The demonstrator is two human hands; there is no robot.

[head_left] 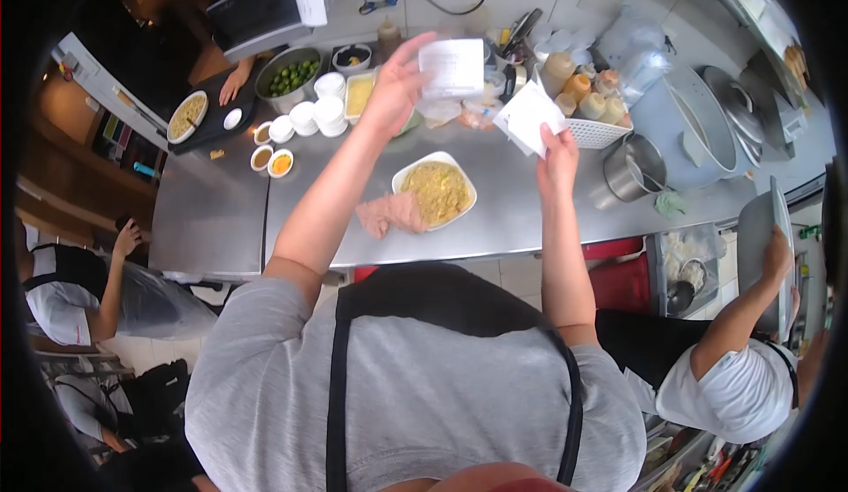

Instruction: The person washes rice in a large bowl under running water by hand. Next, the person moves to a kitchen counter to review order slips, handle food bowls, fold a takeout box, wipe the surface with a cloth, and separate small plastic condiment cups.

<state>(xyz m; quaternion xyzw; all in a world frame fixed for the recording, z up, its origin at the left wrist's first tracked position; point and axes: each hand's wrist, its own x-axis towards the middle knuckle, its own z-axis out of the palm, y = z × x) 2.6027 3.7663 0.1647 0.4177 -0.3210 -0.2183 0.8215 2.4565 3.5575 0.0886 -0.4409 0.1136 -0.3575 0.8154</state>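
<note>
My left hand (395, 94) is raised over the back of the counter, its fingers slightly blurred, at the edge of a white printed paper slip (454, 68). The slip appears pinched there, with one finger stretched out above it. Farther right, my right hand (557, 161) grips several white paper slips (529, 119) between thumb and fingers. Below and between both hands, a white bowl of fried rice (435, 190) sits on the steel counter (331, 243). A crumpled pinkish cloth (391, 215) lies against the bowl's left side.
Along the back stand white cups (329, 117), a pot of limes (289, 79) and a white basket of sauce bottles (590, 130). A metal pot (633, 167) is at right. Small sauce cups (281, 163) stand left. A co-worker (738, 377) holds a large tray (761, 249); another person (84, 289) stands left.
</note>
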